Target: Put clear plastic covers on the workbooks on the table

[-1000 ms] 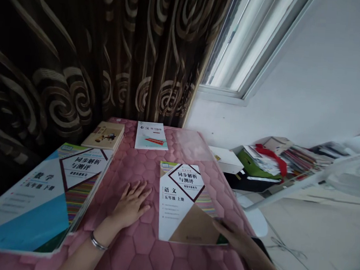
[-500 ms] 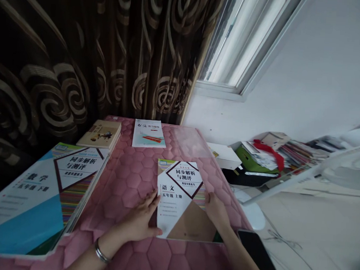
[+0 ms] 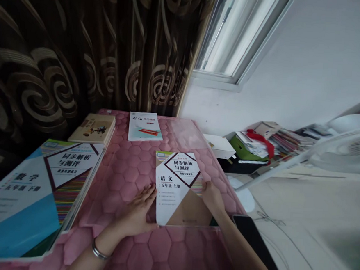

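A paper workbook with a white and tan cover and Chinese print lies face up on a pink padded table cover. Along its left edge, my left hand rests with fingers stretched out and apart, the thumb at the lower left corner. At the right edge, the bent fingers of my right hand grip the workbook, the thumb side toward the cover. Parts of the right fingers are hidden behind the hand. A metal bracelet circles my left wrist.
To the left lies a stack of blue and white workbooks, with tan books behind it. A calligraphy booklet lies at the back. A black phone-like slab sits at the right edge. A white fan and piled papers stand beyond.
The view has shifted slightly, so most things sit a little higher in the picture. My left thumb has slid off the cover to its lower corner. The right hand stays at the edge.
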Demonstrator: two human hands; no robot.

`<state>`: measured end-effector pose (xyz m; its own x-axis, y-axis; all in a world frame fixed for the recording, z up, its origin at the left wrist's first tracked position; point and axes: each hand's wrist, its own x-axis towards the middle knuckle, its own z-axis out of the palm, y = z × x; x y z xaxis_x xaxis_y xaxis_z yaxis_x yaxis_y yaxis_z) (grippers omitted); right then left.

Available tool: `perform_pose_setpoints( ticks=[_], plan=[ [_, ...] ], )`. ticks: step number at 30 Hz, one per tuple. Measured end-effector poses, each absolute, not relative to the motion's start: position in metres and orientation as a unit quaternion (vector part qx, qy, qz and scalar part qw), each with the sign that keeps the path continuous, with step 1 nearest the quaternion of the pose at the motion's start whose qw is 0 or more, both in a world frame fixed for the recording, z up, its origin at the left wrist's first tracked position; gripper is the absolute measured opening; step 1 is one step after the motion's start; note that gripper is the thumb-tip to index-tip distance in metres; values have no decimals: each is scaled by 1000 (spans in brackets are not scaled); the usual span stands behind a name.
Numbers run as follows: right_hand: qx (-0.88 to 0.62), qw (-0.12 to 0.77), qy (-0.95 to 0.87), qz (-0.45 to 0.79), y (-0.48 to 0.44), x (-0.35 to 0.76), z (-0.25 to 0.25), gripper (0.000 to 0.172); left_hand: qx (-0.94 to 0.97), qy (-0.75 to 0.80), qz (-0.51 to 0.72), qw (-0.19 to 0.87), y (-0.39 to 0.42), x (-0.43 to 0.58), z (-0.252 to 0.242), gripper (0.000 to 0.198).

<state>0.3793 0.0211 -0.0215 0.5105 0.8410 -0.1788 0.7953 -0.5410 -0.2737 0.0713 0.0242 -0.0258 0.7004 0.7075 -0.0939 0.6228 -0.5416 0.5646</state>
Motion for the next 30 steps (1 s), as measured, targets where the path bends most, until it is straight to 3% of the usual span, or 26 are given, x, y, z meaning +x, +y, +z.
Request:
perform_pose_setpoints(
  ticks=[11, 30],
  plan=[
    [-868, 94, -469, 131, 20, 380, -19, 39, 872, 379, 79, 300, 27, 70, -33, 111],
    [-867, 126, -471, 100, 12, 379, -23, 36, 867, 379, 105, 307, 29, 70, -32, 100]
  ],
)
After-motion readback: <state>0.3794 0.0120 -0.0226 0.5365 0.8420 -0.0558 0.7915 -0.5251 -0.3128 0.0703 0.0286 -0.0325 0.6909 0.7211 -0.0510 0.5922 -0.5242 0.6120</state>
